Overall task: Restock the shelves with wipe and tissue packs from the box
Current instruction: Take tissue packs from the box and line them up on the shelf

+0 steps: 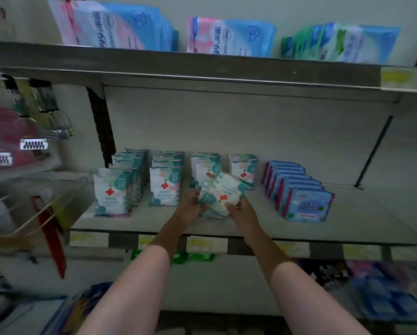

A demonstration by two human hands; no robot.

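Store shelving fills the view, with a pale back panel behind a middle shelf (347, 213) whose front edge carries yellow price labels (206, 244) just under the wrists. Both hands reach over that edge. The left hand (190, 206) and the right hand (242, 213) together grasp a small stack of white-and-teal wipe packs (220, 194) marked with a red cross, fingers closed around its lower corners; the stack is tilted, its top leaning away toward the back panel, and held low over the shelf, though whether its bottom touches the board cannot be told.

Left of the hands stand two rows of the same packs, a far-left row (110, 192) and a second row (165, 187), upright and facing forward. Directly behind the held stack is a third row (203, 165), and behind and just right of it a shorter fourth row (245, 166) set back toward the panel. Bare shelf shows in front of that short row, right where the hands are. Further right, apart from the hands, a row of blue tissue packs (304, 199) runs from the back almost to the front edge. Beyond it the shelf is bare up to a slanted bracket (374, 153).

Above the hands, the upper shelf (202, 68) overhangs, holding large pink-and-blue packs (229, 37). Far left, hanging goods (21, 141) crowd the shelf end.
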